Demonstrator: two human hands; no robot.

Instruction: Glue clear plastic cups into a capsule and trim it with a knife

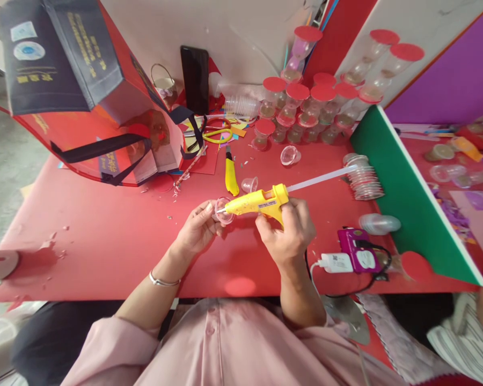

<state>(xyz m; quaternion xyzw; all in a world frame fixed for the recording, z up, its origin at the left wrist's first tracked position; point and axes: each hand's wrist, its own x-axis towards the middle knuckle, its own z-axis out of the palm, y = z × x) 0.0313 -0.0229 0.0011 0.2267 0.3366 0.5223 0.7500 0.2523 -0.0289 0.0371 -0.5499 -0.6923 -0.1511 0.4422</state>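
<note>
Yellow glue gun [257,202] gripped in right hand [285,233], nozzle touching clear plastic cup [224,209], left hand [197,228] fingers pinching cup above red surface [104,241]

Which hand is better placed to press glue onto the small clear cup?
Right. The right hand grips the yellow glue gun by its handle, nozzle at the small clear cup. The left hand only holds that cup, so it likely just steadies it.
</note>
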